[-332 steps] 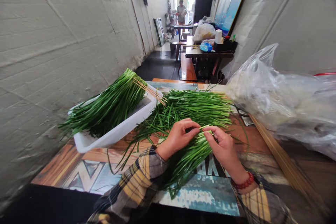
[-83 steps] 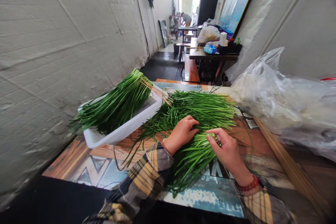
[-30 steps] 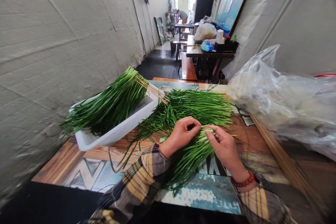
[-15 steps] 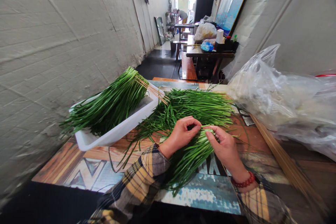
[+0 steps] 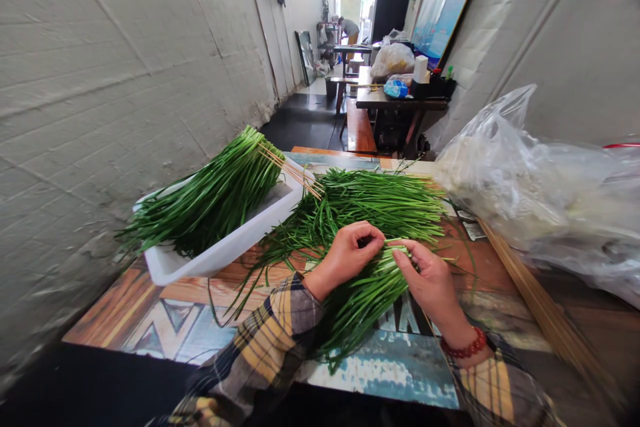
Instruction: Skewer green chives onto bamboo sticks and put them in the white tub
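Observation:
My left hand (image 5: 347, 257) is closed in a pinch, thumb and forefinger together at the cut end of a chive stem. Beside it my right hand (image 5: 431, 280), with a red bead bracelet, grips the pale ends of a small bunch of garlic chives (image 5: 363, 310). The leaves of that bunch fan down toward the table's front edge. A thin stick seems to run beneath my right palm, mostly hidden. Just beyond both hands lies a loose pile of chives (image 5: 385, 203), stems pointing right.
At left, a white tray (image 5: 235, 240) bears a thick heap of chives (image 5: 215, 193), with several thin skewers (image 5: 293, 172) across its corner. More skewers (image 5: 530, 293) lie at right beside clear plastic bags (image 5: 540, 187). Another table (image 5: 400, 105) and a bending person (image 5: 349, 30) are farther back.
Both hands keep the same hold on the chives. The whole view has shifted very slightly; nothing else visibly differs.

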Available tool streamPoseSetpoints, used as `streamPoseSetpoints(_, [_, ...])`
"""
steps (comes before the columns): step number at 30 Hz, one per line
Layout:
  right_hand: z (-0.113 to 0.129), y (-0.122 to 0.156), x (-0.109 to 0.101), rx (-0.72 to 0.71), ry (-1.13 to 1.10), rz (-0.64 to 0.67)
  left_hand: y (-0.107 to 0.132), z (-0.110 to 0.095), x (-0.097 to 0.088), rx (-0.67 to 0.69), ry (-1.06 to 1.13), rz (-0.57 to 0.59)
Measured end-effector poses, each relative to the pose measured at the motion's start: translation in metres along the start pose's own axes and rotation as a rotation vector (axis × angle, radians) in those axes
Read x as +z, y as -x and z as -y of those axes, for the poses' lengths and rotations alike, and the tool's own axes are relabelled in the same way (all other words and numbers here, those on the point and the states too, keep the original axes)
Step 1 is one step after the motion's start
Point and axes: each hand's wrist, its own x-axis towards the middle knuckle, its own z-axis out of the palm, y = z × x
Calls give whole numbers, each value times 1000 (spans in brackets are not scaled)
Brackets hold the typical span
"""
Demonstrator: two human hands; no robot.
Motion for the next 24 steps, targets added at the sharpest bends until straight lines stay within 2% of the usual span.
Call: streamPoseSetpoints(24, [-2,1,1,-10,7,-10,0,-2,0,5,5,-1])
